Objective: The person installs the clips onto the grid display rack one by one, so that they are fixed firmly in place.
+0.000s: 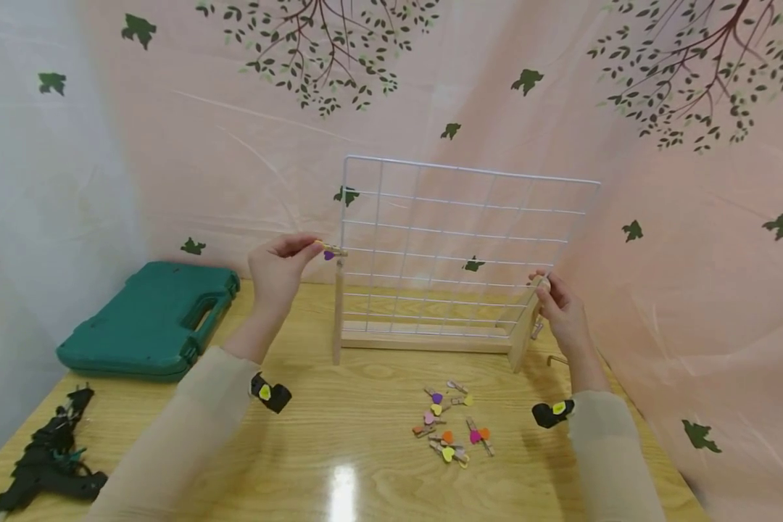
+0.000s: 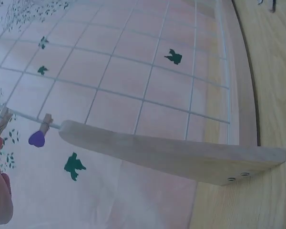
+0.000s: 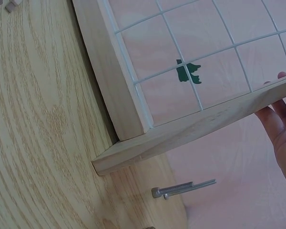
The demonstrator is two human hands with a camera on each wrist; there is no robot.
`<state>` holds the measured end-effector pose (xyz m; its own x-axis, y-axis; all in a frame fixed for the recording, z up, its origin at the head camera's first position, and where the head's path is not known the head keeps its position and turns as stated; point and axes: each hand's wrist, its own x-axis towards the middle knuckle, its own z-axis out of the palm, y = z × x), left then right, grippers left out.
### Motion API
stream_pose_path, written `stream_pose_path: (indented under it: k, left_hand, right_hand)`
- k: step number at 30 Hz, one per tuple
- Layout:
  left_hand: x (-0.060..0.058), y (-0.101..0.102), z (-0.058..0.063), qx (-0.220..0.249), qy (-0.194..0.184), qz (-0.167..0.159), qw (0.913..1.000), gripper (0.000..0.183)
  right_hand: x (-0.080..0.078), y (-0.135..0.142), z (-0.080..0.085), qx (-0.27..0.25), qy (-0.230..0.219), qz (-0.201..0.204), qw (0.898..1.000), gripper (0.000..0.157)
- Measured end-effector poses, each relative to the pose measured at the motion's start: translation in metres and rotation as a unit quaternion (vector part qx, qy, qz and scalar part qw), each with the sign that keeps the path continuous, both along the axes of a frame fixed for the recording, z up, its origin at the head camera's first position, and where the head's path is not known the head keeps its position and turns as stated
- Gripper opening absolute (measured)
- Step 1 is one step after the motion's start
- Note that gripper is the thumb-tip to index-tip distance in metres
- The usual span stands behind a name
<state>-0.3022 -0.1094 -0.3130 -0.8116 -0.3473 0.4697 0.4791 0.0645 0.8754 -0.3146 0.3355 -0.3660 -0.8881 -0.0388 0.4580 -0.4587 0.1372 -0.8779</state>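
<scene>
A white wire grid point(image 1: 457, 232) stands in a wooden base with two side uprights. Between thumb and fingertips, my left hand point(image 1: 279, 264) pinches a small wooden clothespin point(image 2: 4, 119) at the grid's left edge; a bit of yellow shows by the thumb. Just below it, a clothespin with a purple heart point(image 2: 36, 139) is clipped to the same edge wire. My right hand point(image 1: 564, 312) grips the top of the right wooden upright point(image 1: 525, 326), fingers on both sides of it. Only part of each hand shows in the wrist views.
Several heart-decorated clothespins point(image 1: 449, 437) lie scattered on the table in front of the stand. A green case point(image 1: 137, 319) and a black glue gun point(image 1: 52, 464) lie at the left. Bolts point(image 3: 174, 189) and a hex key point(image 1: 557, 359) sit beside the right upright.
</scene>
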Motion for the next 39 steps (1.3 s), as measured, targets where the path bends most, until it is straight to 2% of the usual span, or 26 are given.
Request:
stream_pose_path:
  k: [2,5,10,14,20,22,25,27,29,32,36,39]
  left_hand:
    - [-0.008,0.000,0.002,0.047,-0.014,0.023,0.9985,0.027]
    - [-0.018,0.003,0.003,0.088,-0.033,0.043,0.9946,0.028]
    - [-0.030,0.013,0.001,0.114,-0.035,0.034,0.9923,0.031]
    - [-0.032,0.019,-0.001,0.091,-0.035,0.037,0.9946,0.028]
    - [-0.027,0.016,0.000,0.002,-0.015,0.049,0.9987,0.031]
    - [-0.022,0.014,0.000,-0.016,0.006,0.059,0.9981,0.034]
    - [-0.007,0.016,0.001,-0.037,0.041,0.064,0.9964,0.036]
    - [0.005,0.022,-0.001,-0.056,0.062,0.047,0.9954,0.036]
    - [0.016,0.030,-0.008,-0.085,0.069,0.011,0.9939,0.036]
    - [0.029,0.045,-0.024,-0.144,0.052,-0.049,0.9871,0.041]
    - [0.036,0.066,-0.055,-0.224,0.020,-0.120,0.9670,0.049]
    - [0.037,0.082,-0.080,-0.280,0.000,-0.176,0.9437,0.056]
  right_hand:
    - [0.000,0.000,0.000,0.002,-0.001,-0.002,1.000,0.035]
    - [0.000,0.001,0.000,0.002,0.000,0.000,1.000,0.035]
    - [-0.001,0.001,0.000,-0.005,0.005,0.007,1.000,0.035]
    - [-0.002,0.001,0.000,-0.010,0.012,0.015,1.000,0.034]
    - [-0.002,0.001,0.000,-0.028,0.016,0.028,0.999,0.033]
    - [-0.001,0.001,0.000,-0.029,0.015,0.028,0.999,0.033]
    - [-0.001,0.001,0.000,-0.027,0.013,0.029,0.999,0.033]
    - [-0.001,0.001,-0.001,-0.025,0.011,0.026,0.999,0.033]
    - [-0.001,0.001,-0.001,-0.023,0.012,0.025,0.999,0.033]
    - [-0.001,0.001,0.000,-0.026,0.015,0.024,0.999,0.033]
    - [-0.002,0.000,0.000,-0.024,0.021,0.027,0.999,0.033]
    - [-0.002,0.000,-0.001,-0.015,0.018,0.021,1.000,0.033]
